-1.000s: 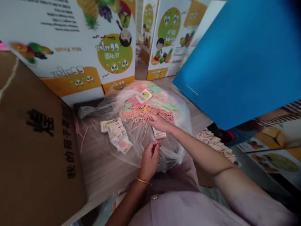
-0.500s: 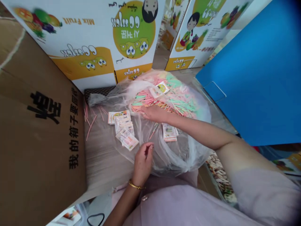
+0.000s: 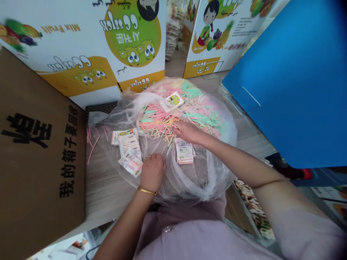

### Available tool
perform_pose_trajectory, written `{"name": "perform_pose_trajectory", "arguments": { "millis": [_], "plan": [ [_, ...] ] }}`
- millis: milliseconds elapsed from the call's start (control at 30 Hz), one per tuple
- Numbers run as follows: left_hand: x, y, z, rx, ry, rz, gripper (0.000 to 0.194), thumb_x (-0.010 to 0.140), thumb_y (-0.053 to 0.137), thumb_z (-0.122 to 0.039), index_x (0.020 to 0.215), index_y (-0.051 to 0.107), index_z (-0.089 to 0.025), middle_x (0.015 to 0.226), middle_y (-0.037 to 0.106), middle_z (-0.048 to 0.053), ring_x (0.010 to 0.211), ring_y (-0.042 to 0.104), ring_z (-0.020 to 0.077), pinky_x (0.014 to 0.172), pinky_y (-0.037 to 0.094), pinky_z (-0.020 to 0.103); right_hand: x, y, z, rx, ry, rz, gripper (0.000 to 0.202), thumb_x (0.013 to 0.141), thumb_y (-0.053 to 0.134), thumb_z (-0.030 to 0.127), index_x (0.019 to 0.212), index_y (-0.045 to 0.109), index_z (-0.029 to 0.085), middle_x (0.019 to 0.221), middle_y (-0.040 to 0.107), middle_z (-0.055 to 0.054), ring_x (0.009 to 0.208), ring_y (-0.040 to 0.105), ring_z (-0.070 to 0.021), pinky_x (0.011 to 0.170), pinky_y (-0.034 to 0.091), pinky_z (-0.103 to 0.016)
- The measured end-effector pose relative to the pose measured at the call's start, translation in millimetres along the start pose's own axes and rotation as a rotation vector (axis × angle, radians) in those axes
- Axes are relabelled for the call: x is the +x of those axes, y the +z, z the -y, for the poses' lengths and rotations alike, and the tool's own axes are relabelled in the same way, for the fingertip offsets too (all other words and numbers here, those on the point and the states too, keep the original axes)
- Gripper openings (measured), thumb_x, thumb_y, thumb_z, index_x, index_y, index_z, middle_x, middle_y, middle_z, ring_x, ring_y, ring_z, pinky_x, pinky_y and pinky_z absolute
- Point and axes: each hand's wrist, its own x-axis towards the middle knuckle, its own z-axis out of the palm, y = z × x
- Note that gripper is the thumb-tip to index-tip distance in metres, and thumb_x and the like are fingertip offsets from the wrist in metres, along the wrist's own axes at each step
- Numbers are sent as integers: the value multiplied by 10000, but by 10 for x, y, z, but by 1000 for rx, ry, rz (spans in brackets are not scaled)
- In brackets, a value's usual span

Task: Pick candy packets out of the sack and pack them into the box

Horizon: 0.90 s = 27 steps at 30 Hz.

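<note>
A clear plastic bag (image 3: 202, 180) lies spread open, holding a heap of thin pink, green and yellow candy sticks (image 3: 154, 115). My right hand (image 3: 188, 132) is at the near edge of the heap, its thumb and fingers pinched together; what lies between them is too small to make out. My left hand (image 3: 153, 171), wearing a ring and bangle, rests palm down on the bag with curled fingers, and its grasp is hidden. Just left of it is an overlapping row of small printed packets (image 3: 129, 146). More packets (image 3: 184, 151) lie below my right hand.
One packet (image 3: 174, 100) rests on the heap. Loose pink sticks (image 3: 93, 148) lie by a brown carton (image 3: 40, 162) at left. Printed white cartons (image 3: 89, 43) stand behind. A blue panel (image 3: 292, 90) with a wire handle (image 3: 251, 96) is at right.
My right hand has drawn back from the heap, toward the right-hand packets. My left hand has turned palm down and moved in beside the left packets. The whole view has shifted slightly.
</note>
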Motion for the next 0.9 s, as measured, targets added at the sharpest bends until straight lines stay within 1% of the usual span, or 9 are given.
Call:
{"name": "perform_pose_trajectory", "arguments": {
  "millis": [67,200,367,467,567,633,767,833,900],
  "plan": [
    [2,-45,-31,30,-6,35,209,944,483,-192,1053,640,-105,1046,690,155,1029,643,304,871,488,394,47,37,-46,-30,-20,-17,349,1065,355,356,1207,622,181,1065,737,-98,920,669,-219,749,409,-278],
    [21,-125,-89,103,20,75,235,942,451,-173,1060,634,-85,1038,700,183,1021,662,319,837,497,403,190,118,-36,-201,-219,14,352,1020,397,186,1311,594,208,1171,707,-118,1041,663,-257,795,442,-315],
    [118,-141,-98,74,12,139,245,899,512,-210,1041,649,-66,977,724,205,999,690,330,812,502,399,371,81,90,-368,-254,66,321,963,408,64,1203,620,72,1109,704,-199,1059,663,-290,837,471,-356],
    [122,-122,-40,40,-11,111,235,915,493,-220,1024,659,-93,960,732,181,972,699,312,780,495,378,444,-26,76,-334,-199,29,279,1004,422,167,1181,611,60,1132,699,-204,1073,657,-292,877,474,-365],
    [77,-130,55,-48,-77,32,184,927,500,-224,981,655,-141,937,732,139,952,695,286,764,478,353,473,-115,37,-246,-170,-66,384,1065,351,333,1222,581,69,1210,673,-203,1151,621,-279,941,454,-358],
    [47,-145,122,-158,-123,-12,146,935,512,-233,961,641,-170,918,732,108,918,697,264,751,466,337,479,-127,59,-187,-129,-104,439,1082,280,357,1296,532,69,1240,663,-199,1167,616,-270,951,446,-354],
    [31,-119,222,-421,-167,-8,116,952,525,-253,982,620,-194,889,740,65,819,704,226,704,454,315,511,22,304,-69,-36,-1,474,1076,267,424,1344,497,108,1204,691,-191,1066,676,-276,876,482,-357],
    [35,-70,255,-515,-140,-38,120,945,537,-248,1003,626,-192,925,749,74,849,707,229,732,470,322,550,158,491,-42,39,58,534,1028,379,531,1277,545,89,1157,703,-219,1068,682,-325,865,501,-388],
    [34,-22,287,-605,-113,-87,154,928,553,-238,1047,640,-193,985,755,87,899,708,235,780,489,337,605,281,655,-16,121,83,543,979,494,526,1246,562,57,1118,707,-246,1081,679,-363,870,510,-415]
  ]
}}
